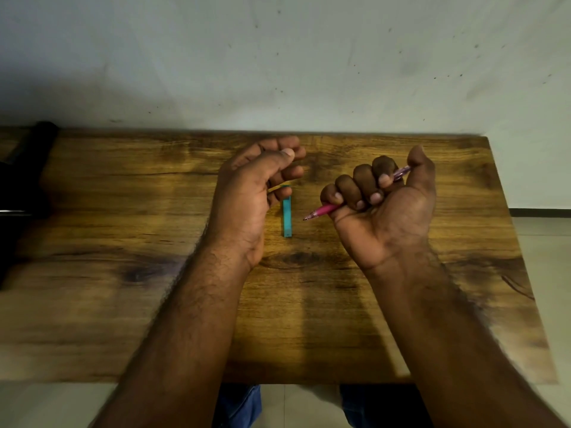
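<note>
Wooden table (123, 304): right hand (383, 208) (fisted) grips pen (321, 210).

Pink pen, teal case, amber-brown bench

The pen (321, 209) is bright pink at its lower barrel and a paler, translucent pink-purple at its upper end; the slim case (287, 216) is teal. The bench (123, 304) shows golden-brown wood grain with dark knots and streaks. The wall (278, 57) is pale grey-white with small dark specks. Blue denim (239, 406) shows below the bench edge.
</note>
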`<state>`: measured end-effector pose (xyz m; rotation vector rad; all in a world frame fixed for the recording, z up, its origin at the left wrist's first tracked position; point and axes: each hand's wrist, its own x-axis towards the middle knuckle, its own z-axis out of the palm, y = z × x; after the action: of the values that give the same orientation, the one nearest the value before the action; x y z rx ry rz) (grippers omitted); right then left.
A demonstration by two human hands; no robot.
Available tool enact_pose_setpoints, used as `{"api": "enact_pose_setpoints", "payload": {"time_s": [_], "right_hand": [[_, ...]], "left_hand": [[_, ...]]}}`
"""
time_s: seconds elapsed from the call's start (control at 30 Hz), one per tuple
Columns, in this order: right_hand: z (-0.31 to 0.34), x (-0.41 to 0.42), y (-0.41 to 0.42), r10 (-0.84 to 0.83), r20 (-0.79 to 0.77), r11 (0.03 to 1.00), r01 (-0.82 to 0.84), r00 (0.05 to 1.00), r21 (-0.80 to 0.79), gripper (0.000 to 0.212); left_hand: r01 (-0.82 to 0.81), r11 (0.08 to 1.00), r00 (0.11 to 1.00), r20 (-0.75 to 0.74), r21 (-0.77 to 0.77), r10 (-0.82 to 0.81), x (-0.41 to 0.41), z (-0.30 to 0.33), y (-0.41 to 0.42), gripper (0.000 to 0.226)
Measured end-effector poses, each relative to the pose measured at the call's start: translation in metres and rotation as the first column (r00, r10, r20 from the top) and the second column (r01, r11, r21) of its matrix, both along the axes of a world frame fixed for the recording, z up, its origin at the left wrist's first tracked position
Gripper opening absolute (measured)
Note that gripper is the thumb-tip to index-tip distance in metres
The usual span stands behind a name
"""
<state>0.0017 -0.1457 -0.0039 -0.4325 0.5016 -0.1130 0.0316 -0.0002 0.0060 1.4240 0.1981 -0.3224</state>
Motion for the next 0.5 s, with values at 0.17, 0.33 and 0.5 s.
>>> {"api": "enact_pose_setpoints", "payload": {"time_s": [0.17,0.33,0.5], "right_hand": [[-0.0008,0.0001,-0.0001,0.004,-0.006,1.000,-0.004,1.000,-0.018,0.060],[-0.0006,0.0003,-0.0004,0.004,-0.018,1.000,-0.004,1.000,0.011,0.062],[-0.0017,0.0007,-0.0008,-0.003,-0.026,1.000,0.002,1.000,-0.028,0.060]], "left_hand": [[-0.004,1.000,1.000,-0.006,-0.008,0.004,-0.0003,0.0008,-0.0005,0.022],[-0.006,1.000,1.000,-0.008,-0.016,0.006,-0.0002,0.0013,-0.0006,0.022],[-0.003,1.000,1.000,-0.007,-0.016,0.003,-0.0008,0.0009,-0.0006,0.021]]}}
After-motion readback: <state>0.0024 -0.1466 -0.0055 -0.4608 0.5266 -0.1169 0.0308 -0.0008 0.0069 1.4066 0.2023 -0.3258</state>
